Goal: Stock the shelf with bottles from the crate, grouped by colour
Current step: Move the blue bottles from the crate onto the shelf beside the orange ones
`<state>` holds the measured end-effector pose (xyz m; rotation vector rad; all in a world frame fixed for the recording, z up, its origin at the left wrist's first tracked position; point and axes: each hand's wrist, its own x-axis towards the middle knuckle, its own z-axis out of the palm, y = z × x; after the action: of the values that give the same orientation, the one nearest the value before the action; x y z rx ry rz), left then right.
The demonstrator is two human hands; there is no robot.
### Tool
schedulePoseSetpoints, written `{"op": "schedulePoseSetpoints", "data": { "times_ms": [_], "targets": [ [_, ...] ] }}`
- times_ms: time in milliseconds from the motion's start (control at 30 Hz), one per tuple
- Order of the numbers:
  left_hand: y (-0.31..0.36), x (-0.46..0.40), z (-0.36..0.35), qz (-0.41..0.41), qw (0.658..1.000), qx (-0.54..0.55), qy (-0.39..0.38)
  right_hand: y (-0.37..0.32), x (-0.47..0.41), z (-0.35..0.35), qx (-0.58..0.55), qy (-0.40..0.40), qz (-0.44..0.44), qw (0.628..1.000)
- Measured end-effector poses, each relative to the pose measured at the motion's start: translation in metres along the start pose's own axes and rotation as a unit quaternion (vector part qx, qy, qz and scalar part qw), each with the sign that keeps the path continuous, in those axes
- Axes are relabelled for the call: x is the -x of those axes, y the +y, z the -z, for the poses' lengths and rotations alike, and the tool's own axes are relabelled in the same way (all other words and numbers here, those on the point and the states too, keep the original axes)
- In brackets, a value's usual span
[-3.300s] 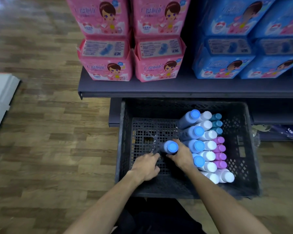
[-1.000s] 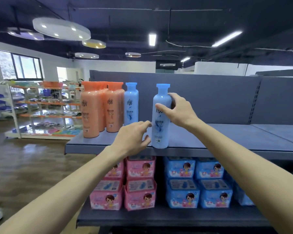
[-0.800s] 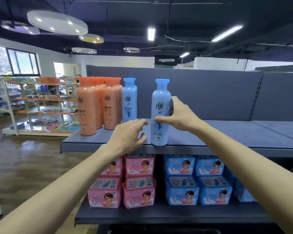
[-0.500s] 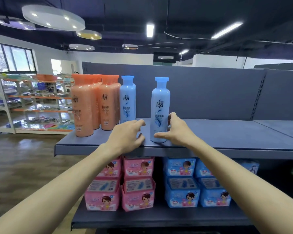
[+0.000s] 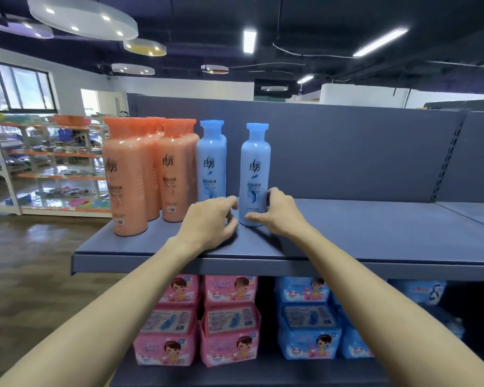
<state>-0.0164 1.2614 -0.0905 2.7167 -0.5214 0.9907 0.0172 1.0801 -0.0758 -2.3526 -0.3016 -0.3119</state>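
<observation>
A light blue bottle stands upright on the grey top shelf, a gap to the right of another blue bottle. My right hand holds its base, thumb in front and fingers behind. My left hand rests on the shelf just left of that base, fingers loosely curled, holding nothing. Several orange bottles are grouped at the shelf's left end. The crate is out of view.
The shelf's grey back panel rises behind the bottles. To the right of the held bottle the shelf surface is bare. Pink packs and blue packs fill the lower shelf. A distant display rack stands at left.
The blue bottle came up from the crate and now stands on the shelf. My right hand has slid from its neck down to its base. My left hand stayed beside the base.
</observation>
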Motion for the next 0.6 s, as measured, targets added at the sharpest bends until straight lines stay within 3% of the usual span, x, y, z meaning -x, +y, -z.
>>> {"op": "schedulePoseSetpoints", "data": {
  "times_ms": [600],
  "targets": [
    [-0.01,-0.012,-0.02,-0.032,0.998,-0.019,0.05,-0.002,-0.086,-0.043,0.022,-0.007,-0.036,0.999]
  ]
}}
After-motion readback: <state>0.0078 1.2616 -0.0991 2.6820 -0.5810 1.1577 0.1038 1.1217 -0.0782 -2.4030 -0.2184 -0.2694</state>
